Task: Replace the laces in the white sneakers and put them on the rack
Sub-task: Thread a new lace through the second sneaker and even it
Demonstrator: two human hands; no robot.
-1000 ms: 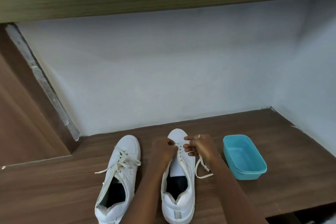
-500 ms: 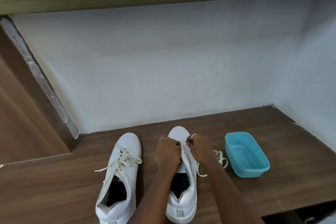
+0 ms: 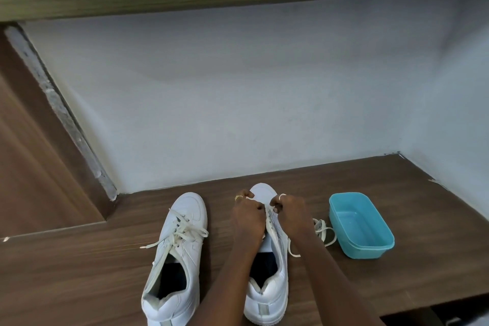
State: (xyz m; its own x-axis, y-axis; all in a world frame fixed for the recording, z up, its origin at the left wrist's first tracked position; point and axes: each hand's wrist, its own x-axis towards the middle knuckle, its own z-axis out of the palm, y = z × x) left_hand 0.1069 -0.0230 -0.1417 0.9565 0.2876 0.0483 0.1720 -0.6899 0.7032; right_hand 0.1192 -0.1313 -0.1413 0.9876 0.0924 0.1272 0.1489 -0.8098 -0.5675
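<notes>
Both hands have slid up toward the toe of the sneaker [image 3: 267, 296] since a second ago, and the loose lace [image 3: 320, 225] now lies bunched just beside the tub [image 3: 370, 253]. The left hand [image 3: 248, 218] and right hand [image 3: 293, 216] are curled, each pinching lace at the front eyelets. That sneaker stands upright on the worktop [image 3: 79, 272]; it is white, dark inside, and only partly laced. The second sneaker [image 3: 189, 209] sits to its left, white, loosely laced, with cream ends trailing.
</notes>
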